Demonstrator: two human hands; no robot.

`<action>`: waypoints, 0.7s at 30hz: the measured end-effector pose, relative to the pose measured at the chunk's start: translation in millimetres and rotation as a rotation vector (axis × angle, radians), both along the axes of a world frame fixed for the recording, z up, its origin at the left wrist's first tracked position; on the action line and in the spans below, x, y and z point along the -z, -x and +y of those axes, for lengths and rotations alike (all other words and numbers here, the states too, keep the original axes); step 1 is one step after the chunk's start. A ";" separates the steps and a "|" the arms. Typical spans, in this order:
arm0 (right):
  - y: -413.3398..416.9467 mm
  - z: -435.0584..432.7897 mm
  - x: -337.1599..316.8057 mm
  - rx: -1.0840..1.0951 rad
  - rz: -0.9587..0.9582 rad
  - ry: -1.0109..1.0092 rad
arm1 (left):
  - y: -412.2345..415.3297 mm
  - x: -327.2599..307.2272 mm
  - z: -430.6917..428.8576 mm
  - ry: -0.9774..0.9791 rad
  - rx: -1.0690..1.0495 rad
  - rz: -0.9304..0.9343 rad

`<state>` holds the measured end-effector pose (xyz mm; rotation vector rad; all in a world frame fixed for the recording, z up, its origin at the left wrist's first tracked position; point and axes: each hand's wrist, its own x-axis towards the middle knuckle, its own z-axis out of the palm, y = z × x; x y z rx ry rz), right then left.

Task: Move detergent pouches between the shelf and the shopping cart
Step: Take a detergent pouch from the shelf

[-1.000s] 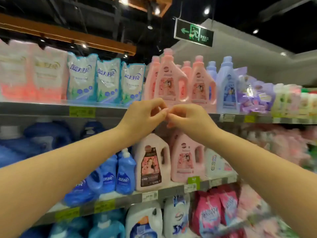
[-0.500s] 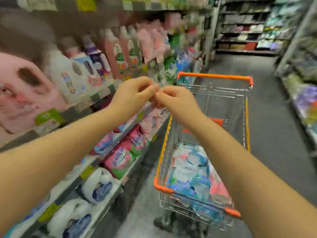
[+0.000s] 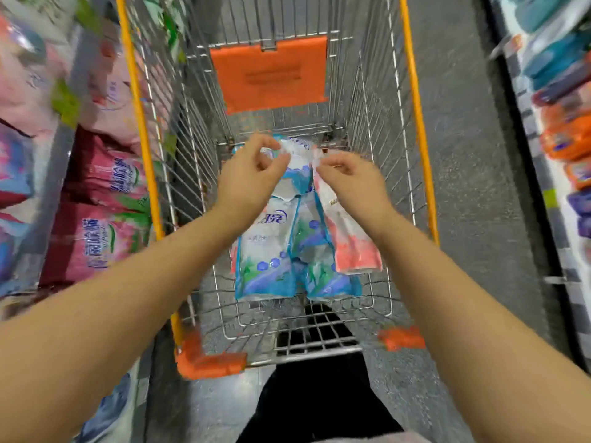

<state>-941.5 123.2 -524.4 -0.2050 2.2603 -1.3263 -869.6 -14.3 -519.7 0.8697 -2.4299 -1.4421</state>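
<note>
Two-handed, pinches tops: left hand blue pouch, right hand pink pouch; open room toward cart's far edge.

Dark red and pink bags lie stacked at the left of the frame. Orange packs and teal packs sit at the right edge. Gray floor fills the middle right.

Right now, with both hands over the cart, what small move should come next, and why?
Probably pinch the pouch tops firmly and lift. The left hand is at the top edge of a blue pouch, the right hand at the top of the pink pouch; both lie in the cart. A firm grip is not yet clear.
</note>
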 end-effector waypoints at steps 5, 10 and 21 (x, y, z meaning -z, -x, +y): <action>24.5 8.4 80.1 0.179 -0.111 -0.243 | 33.3 79.6 25.8 -0.081 -0.051 -0.130; 15.0 5.6 141.4 0.342 -0.208 -0.364 | 55.4 141.0 56.0 -0.226 -0.048 -0.361; 6.5 18.1 171.1 0.424 -0.149 -0.393 | 62.6 181.9 75.8 -0.519 0.021 -0.608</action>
